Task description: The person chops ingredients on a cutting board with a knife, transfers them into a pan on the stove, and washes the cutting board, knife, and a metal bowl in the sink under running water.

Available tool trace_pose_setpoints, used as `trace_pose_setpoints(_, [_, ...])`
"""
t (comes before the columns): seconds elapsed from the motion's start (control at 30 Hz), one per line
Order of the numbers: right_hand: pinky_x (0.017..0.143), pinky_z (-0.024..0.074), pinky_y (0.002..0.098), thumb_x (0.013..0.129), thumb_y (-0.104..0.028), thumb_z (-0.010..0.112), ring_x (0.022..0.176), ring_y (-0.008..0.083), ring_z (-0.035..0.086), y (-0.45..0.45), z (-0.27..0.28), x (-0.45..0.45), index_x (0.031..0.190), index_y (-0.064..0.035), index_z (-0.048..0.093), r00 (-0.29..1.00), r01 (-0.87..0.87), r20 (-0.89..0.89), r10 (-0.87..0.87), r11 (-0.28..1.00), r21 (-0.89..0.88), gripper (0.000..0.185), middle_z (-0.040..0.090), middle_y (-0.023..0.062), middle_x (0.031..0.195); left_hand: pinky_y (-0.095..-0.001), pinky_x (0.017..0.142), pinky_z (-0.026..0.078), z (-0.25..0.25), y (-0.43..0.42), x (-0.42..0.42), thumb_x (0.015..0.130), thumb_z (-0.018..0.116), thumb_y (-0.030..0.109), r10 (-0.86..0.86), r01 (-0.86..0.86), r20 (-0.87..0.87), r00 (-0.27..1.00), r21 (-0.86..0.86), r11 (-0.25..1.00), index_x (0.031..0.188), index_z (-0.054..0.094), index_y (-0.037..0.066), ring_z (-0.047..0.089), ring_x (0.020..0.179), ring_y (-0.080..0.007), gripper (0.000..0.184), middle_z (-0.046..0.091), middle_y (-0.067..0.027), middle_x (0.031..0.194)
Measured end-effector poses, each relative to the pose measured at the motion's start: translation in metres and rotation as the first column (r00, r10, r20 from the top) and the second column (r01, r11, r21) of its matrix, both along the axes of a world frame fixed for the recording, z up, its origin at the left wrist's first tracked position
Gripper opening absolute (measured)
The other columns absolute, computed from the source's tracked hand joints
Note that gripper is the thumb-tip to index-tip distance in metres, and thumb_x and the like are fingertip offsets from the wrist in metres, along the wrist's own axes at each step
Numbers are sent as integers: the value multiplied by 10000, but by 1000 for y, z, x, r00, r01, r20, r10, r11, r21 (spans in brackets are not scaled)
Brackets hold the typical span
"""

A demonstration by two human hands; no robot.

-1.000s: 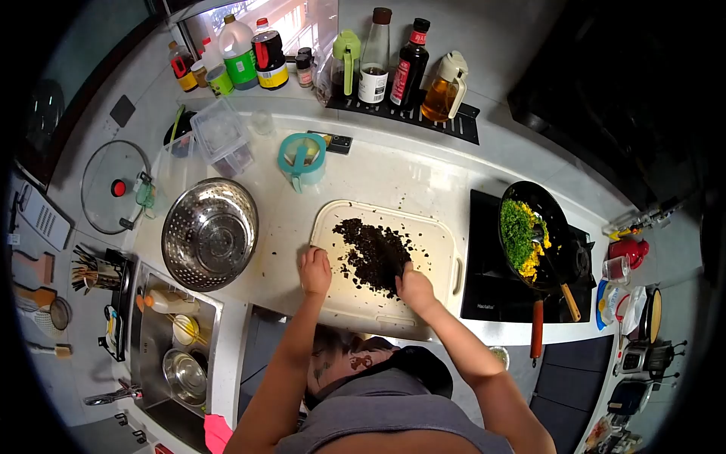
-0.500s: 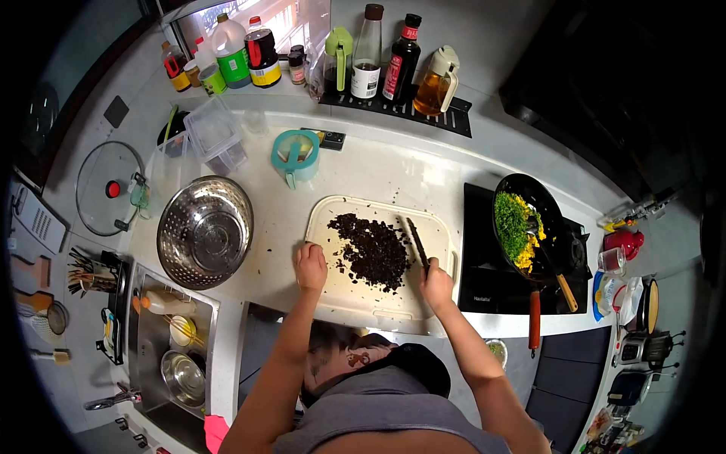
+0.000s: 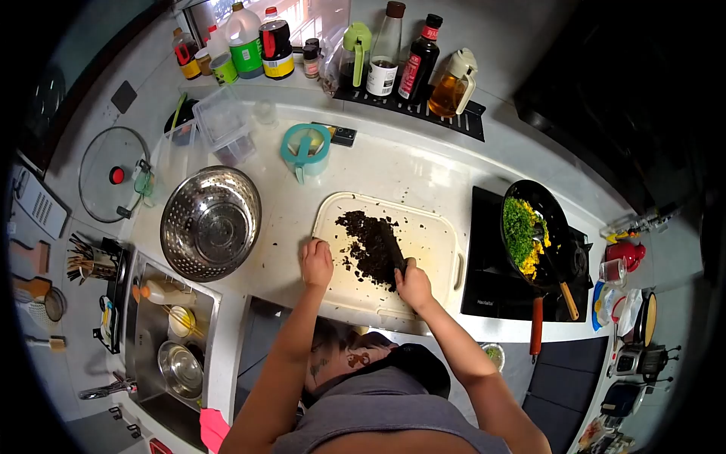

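Note:
A cream cutting board (image 3: 446, 253) lies on the counter in front of me. Dark, finely chopped pieces (image 3: 369, 246) are heaped on its middle and left part, with small bits scattered about. My right hand (image 3: 414, 286) is closed round the handle of a dark-bladed knife (image 3: 392, 246). The blade lies against the right side of the heap. At the board's left edge, my left hand (image 3: 317, 262) grips the rim with bent fingers, left of the chopped pieces.
A black pan (image 3: 558, 219) with chopped greens and yellow egg-like pieces sits on the cooktop (image 3: 484, 280) at right. A metal colander (image 3: 174, 227) stands left, above the sink (image 3: 155, 378). Behind are a teal-lidded pitcher (image 3: 305, 147) and a rack of bottles (image 3: 414, 64).
The knife in my right hand has moved left, from the board's right side into the heap's right edge. The heap has become narrower. My left hand stays at the board's left edge.

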State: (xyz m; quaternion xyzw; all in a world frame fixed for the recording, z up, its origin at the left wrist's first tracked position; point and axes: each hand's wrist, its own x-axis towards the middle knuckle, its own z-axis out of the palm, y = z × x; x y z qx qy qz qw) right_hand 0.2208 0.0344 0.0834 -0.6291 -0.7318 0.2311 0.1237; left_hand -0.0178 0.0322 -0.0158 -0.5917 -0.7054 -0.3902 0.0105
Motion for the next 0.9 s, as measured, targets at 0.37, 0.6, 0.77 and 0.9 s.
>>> trace_pose_setpoints(0.37, [546,469,465,846,-195,538,589,418,575,19,-26,-3,926,51,458,987,41,-157,-27,995,87,271,570,264,629,-403,795,413,2,-3,0,826,507,88,-9,9,-16,1000,-20,1000,815,570,62,500,874,-307,69,548,-98,911])
trace_pose_setpoints(0.6, [544,482,462,824,-201,543,583,411,582,10,-4,-12,896,64,456,991,-112,66,114,993,-43,288,572,257,618,-405,793,412,10,0,2,818,510,90,-5,5,-17,1000,-8,1000,816,573,65,497,872,-302,67,551,-90,918])
trace_pose_setpoints(0.77, [529,484,465,824,-203,543,564,409,581,5,-22,-15,903,68,439,997,-72,-2,72,997,33,301,577,251,620,-409,803,411,8,-2,3,825,500,96,13,-14,-17,1000,-28,1000,821,576,58,496,877,-303,85,551,-88,926])
trace_pose_setpoints(0.9, [535,489,459,823,-197,538,575,403,589,16,13,-18,910,67,430,996,-85,-17,85,996,-29,298,583,249,629,-413,812,409,9,0,2,834,491,106,-9,8,-15,1000,-57,998,816,577,57,494,881,-305,100,550,-94,930])
